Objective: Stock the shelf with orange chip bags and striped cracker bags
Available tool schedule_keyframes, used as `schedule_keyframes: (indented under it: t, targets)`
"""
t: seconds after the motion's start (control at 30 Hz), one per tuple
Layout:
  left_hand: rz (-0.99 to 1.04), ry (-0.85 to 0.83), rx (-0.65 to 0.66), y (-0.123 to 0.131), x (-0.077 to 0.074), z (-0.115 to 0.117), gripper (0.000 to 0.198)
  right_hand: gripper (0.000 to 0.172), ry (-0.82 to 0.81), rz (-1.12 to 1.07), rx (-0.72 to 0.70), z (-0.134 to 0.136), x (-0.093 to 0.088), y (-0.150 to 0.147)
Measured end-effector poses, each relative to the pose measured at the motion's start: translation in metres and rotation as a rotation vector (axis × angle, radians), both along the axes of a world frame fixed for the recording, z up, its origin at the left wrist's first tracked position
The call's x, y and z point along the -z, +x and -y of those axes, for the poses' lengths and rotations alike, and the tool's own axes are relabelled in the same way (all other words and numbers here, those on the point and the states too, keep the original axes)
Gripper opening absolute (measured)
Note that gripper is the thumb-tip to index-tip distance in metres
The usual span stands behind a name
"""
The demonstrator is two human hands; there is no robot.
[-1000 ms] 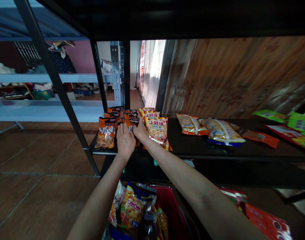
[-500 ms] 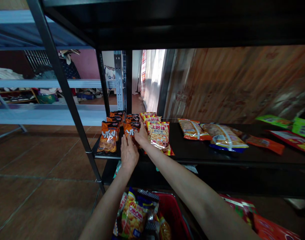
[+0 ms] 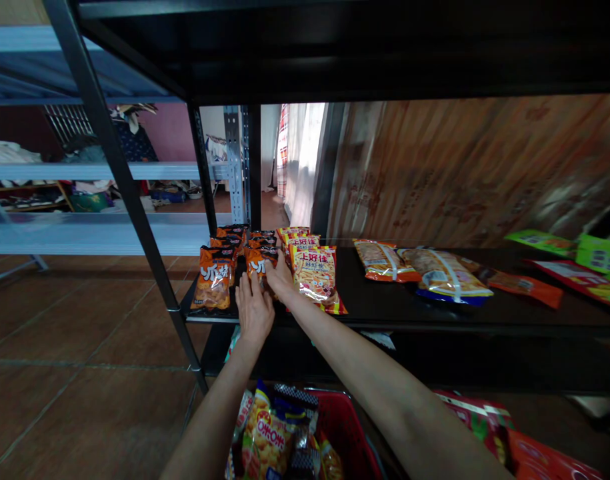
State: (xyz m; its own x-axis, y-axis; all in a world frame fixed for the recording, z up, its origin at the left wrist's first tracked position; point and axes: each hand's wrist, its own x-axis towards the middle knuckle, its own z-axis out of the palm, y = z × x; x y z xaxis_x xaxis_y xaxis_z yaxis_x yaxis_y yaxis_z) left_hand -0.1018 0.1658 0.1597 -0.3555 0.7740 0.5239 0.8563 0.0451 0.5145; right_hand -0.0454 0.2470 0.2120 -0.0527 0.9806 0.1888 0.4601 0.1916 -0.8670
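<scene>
An orange-and-black snack bag [image 3: 257,260] stands at the front of its row on the black shelf, partly covered by my hands. My left hand [image 3: 255,310] rests against its lower front, fingers stretched out. At the bag's right side is my right hand [image 3: 281,279], its thumb on the front and the other fingers mostly hidden. More orange bags are behind it. To the left leans a matching orange bag [image 3: 213,280], heading a second row. Yellow-and-red shrimp snack bags [image 3: 315,277] stand in a row just right of my right hand.
Farther right on the shelf [image 3: 379,307] lie taped snack packs [image 3: 442,273] and green packets [image 3: 602,253]. Below me a red basket [image 3: 342,427] holds several snack bags. A dark upright post [image 3: 129,193] bounds the left side, with another shelf board overhead.
The view has shifted slightly, so the shelf and bags sit a little lower and farther left. Both hands stay on the same orange bag, with little other movement visible.
</scene>
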Motion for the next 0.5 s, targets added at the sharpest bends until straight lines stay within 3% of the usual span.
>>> schedule_keyframes:
  t: [0.33, 0.5]
  targets:
    - [0.037, -0.001, 0.004, -0.009, -0.007, -0.002, 0.063, 0.078, -0.122, -0.094, 0.038, -0.005, 0.008, -0.006]
    - [0.057, -0.042, -0.016, -0.012, -0.009, -0.006, 0.065, 0.076, -0.166, -0.139, 0.073, -0.018, 0.012, -0.007]
